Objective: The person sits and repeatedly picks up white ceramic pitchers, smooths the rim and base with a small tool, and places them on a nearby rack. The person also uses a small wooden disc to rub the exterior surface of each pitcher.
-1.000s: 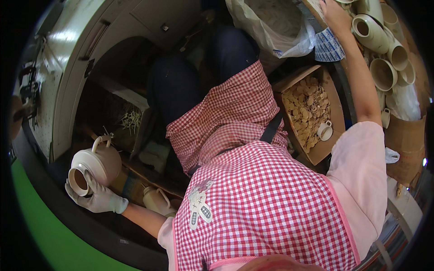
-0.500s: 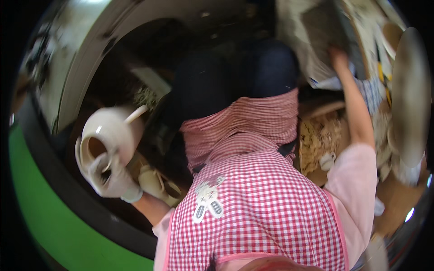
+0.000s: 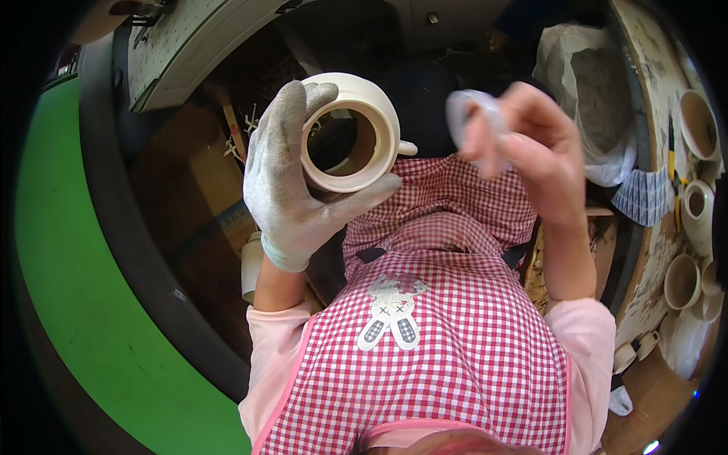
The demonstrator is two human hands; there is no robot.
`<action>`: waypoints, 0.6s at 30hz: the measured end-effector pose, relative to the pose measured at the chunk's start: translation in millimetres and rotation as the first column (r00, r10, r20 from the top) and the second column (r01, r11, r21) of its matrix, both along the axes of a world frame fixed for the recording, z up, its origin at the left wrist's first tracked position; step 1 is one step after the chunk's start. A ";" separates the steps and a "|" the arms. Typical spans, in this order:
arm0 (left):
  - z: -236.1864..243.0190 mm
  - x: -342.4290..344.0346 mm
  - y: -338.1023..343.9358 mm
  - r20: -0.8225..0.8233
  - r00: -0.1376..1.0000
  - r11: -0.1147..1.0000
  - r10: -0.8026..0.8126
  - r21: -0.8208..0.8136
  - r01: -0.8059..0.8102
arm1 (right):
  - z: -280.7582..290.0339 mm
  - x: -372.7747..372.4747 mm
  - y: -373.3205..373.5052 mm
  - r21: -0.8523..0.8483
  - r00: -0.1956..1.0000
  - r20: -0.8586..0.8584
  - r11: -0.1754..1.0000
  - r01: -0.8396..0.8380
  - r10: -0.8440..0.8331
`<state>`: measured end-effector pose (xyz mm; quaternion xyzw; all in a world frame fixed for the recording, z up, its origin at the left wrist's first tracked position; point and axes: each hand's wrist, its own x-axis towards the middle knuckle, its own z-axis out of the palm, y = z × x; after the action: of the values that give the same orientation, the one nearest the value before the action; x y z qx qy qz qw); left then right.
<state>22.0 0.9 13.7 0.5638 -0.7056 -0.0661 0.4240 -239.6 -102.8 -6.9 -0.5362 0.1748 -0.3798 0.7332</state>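
Observation:
My left hand (image 3: 284, 193), in a pale work glove, grips a cream ceramic teapot (image 3: 373, 95) above my lap. The pot is tipped so its round mouth shows, and its short spout (image 3: 407, 148) points right. The gloved fingers and thumb spread around the body beside the mouth. Across from it, my bare right hand (image 3: 550, 148) is raised and closed on a thin, whitish, curved strip (image 3: 459, 114), ring-like and smeared by motion; I cannot make out its exact kind. The strip is apart from the teapot.
A whitish plastic bag (image 3: 557, 61) stands at the far right beside a worktable (image 3: 644, 265). Pale ceramic vessels (image 3: 696, 208) line that table, near a blue patterned cloth (image 3: 643, 199). A green surface (image 3: 83, 288) curves along the left. Another white vessel (image 3: 252, 265) is below my left wrist.
My left hand has brought the teapot from the left to the centre, above my lap. My right hand has come back from the bag area at far right and now holds a whitish strip.

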 end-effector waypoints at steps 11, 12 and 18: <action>-1.2 -9.3 19.6 0.159 0.987 0.999 -0.034 0.002 0.034 | 41.6 57.2 57.8 -0.564 0.915 -0.335 0.826 -0.003 -0.225; -0.4 -9.9 20.8 0.187 0.981 0.997 -0.056 0.055 0.046 | 40.2 56.9 60.1 -0.600 0.890 -0.387 0.799 -0.044 -0.242; -7.2 -8.7 19.5 0.153 0.984 0.996 -0.089 0.023 0.087 | 32.0 62.2 69.9 -0.778 0.760 -0.472 0.616 -0.121 -0.447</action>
<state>13.3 20.4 6.5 0.5389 -0.7599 -0.0468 0.3605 -177.4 -33.0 25.1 -0.8703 0.2800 -0.2851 0.2880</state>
